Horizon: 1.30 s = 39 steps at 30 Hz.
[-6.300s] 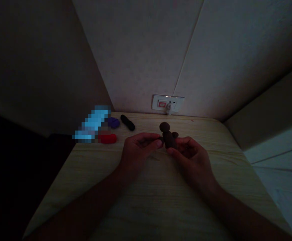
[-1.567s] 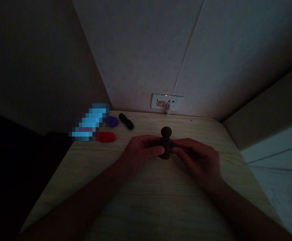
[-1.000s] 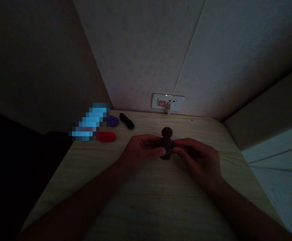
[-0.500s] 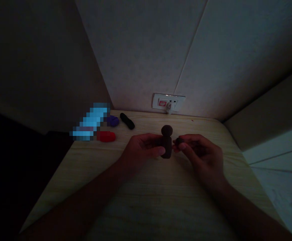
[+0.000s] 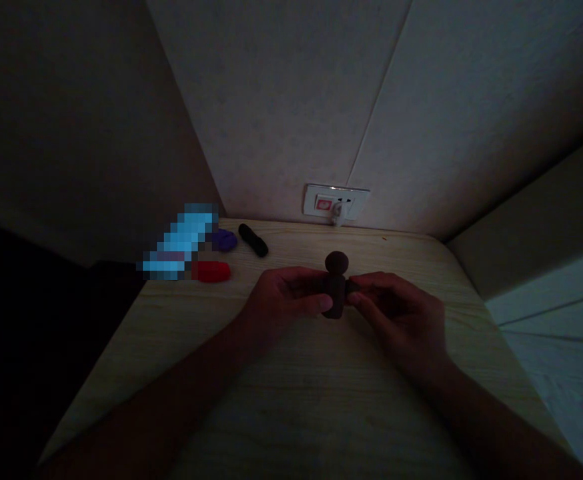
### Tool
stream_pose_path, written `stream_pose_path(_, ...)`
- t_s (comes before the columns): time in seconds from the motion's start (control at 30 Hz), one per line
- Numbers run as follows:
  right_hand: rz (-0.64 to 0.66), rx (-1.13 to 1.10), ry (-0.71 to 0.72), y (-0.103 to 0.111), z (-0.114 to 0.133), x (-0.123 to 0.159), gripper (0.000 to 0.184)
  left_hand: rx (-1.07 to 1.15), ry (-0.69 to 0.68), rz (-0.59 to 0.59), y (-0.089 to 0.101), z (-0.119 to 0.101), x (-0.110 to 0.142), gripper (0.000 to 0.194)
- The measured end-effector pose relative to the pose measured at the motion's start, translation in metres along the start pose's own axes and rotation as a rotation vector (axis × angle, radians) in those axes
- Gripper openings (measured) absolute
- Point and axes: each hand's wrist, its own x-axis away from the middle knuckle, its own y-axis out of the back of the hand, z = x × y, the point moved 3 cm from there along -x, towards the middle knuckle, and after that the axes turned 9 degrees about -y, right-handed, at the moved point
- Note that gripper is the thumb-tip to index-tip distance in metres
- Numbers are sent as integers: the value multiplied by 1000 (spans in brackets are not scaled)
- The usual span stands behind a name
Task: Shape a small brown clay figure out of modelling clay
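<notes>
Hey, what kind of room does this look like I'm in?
Probably a room in a home, perhaps a bedroom: there's a small wood-grain table in a corner, a wall socket just above it, and patterned wall covering.

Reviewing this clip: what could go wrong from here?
The small brown piece pinched in the right hand may not stick, or could drop.
The left hand grips the brown figure's body; too firm a squeeze might dent it.
The round head sits unsupported by fingers, so a sideways push could tilt it.
</notes>
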Motion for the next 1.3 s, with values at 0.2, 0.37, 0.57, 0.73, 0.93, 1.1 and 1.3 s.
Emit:
stream_pose_path(0.2, 23, 21, 19, 0, -2, 2, 26, -44, -14, 3, 0, -1, 0, 32)
stream_pose_path(0.37, 46, 60, 25, 1, 0, 1, 26, -73, -9, -5, 0, -3, 0, 32)
stream_pose_path(0.57, 59, 140, 70, 3, 2, 0, 23, -45, -1, -27, 0, -3, 0, 31)
stream_pose_path(0.73, 67, 135, 72, 2, 1, 1, 23, -10, -2, -26, -1, -1, 1, 33)
stream_pose_path(0.93, 88, 142, 79, 3, 1, 1, 23, 19, 3, -36, -2, -1, 2, 32)
stream_pose_path(1.1, 82, 132, 68, 2, 0, -1, 22, -5, -8, -8, -1, -2, 1, 30)
stream_pose_path(1.3, 15, -45, -66, 0, -2, -1, 26, -64, -48, -10, -1, -3, 1, 36)
